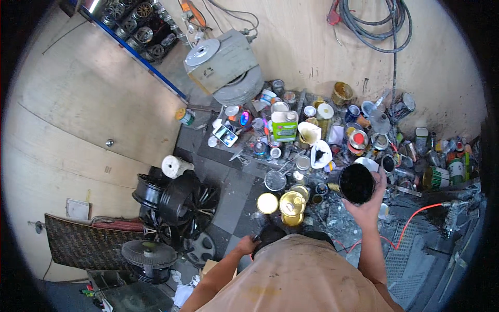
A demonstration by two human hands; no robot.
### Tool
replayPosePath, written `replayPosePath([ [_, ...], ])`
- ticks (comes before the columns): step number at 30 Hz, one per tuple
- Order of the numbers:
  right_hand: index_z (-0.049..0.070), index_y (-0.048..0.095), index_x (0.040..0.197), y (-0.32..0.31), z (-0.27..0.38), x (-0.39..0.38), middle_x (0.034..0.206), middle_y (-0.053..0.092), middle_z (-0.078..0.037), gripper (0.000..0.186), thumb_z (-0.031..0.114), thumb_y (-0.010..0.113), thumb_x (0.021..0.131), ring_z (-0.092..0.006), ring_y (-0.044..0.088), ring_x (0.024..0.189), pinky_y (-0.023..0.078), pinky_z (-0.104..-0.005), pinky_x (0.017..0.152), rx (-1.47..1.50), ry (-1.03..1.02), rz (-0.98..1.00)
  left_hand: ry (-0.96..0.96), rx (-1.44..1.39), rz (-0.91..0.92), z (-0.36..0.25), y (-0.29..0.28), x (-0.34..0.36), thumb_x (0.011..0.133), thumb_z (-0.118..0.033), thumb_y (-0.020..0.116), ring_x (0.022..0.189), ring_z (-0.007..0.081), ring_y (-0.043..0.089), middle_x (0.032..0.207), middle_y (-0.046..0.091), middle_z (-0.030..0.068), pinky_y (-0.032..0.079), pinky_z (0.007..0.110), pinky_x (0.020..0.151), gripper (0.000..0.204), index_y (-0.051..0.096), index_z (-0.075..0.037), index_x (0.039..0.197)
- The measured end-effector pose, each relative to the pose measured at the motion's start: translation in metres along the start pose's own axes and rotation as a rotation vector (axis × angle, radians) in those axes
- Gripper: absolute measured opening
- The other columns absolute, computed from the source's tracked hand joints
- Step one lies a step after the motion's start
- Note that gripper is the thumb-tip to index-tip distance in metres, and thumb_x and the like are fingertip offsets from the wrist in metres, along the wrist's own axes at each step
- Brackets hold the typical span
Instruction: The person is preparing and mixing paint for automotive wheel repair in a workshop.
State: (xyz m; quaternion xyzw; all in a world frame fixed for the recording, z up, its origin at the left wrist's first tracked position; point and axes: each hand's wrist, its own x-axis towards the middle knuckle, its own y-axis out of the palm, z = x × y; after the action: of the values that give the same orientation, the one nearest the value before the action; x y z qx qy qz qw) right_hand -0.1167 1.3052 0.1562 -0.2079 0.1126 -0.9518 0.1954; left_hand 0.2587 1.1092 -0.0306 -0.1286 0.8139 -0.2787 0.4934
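My right hand [369, 203] is wrapped round a cup of black liquid [356, 184], held up over the cluttered work surface with its open mouth toward me. My left hand [247, 245] is low beside my dark-clad leg, its fingers curled in. Something small and dark shows at its fingertips, too small to name. Between my hands stand gold-coloured tins [292, 204], and a round gold lid [267, 203] lies beside them. Just beyond the cup are a white scoop-shaped container with black residue [320, 155] and a small pot of dark liquid [388, 163].
Paint cans, jars and a green-and-white jug [284, 126] crowd the surface, with a lit phone [225, 135] at its left. Black wheel rims [179, 203] and a fan [149, 255] stand left. An orange hose [413, 216] runs at right. A grey machine [223, 65] stands at the back.
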Motion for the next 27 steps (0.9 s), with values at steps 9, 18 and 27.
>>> replayPosePath([
  [9, -0.001, 0.033, 0.130, -0.014, 0.013, 0.022, 0.120, 0.045, -0.019, 0.102, 0.023, 0.088, 0.047, -0.0301, 0.050, 0.110, 0.041, -0.0392, 0.095, -0.130, -0.231, -0.022, 0.004, 0.079, 0.058, 0.013, 0.004, -0.010, 0.084, -0.034, 0.060, 0.092, 0.0413, 0.060, 0.093, 0.063, 0.0256, 0.046, 0.046, 0.080, 0.037, 0.062, 0.001, 0.096],
  [18, 0.002, 0.025, 0.133, -0.022, 0.031, 0.043, 0.119, 0.045, -0.016, 0.108, 0.020, 0.089, 0.047, -0.0266, 0.050, 0.111, 0.041, -0.0392, 0.096, -0.193, -0.282, 0.075, -0.025, -0.033, 0.044, 0.026, 0.022, -0.005, 0.084, -0.045, 0.058, 0.096, 0.0427, 0.058, 0.096, 0.062, 0.0266, 0.045, 0.046, 0.082, 0.046, 0.063, 0.000, 0.097],
  [27, 0.003, 0.035, 0.128, -0.022, 0.050, 0.052, 0.115, 0.052, -0.018, 0.099, 0.023, 0.087, 0.047, -0.0318, 0.051, 0.109, 0.041, -0.0409, 0.095, -0.171, -0.337, 0.156, -0.134, -0.060, 0.040, 0.039, 0.035, 0.002, 0.084, -0.042, 0.059, 0.102, 0.0415, 0.057, 0.100, 0.062, 0.0272, 0.046, 0.045, 0.083, 0.047, 0.062, -0.001, 0.107],
])
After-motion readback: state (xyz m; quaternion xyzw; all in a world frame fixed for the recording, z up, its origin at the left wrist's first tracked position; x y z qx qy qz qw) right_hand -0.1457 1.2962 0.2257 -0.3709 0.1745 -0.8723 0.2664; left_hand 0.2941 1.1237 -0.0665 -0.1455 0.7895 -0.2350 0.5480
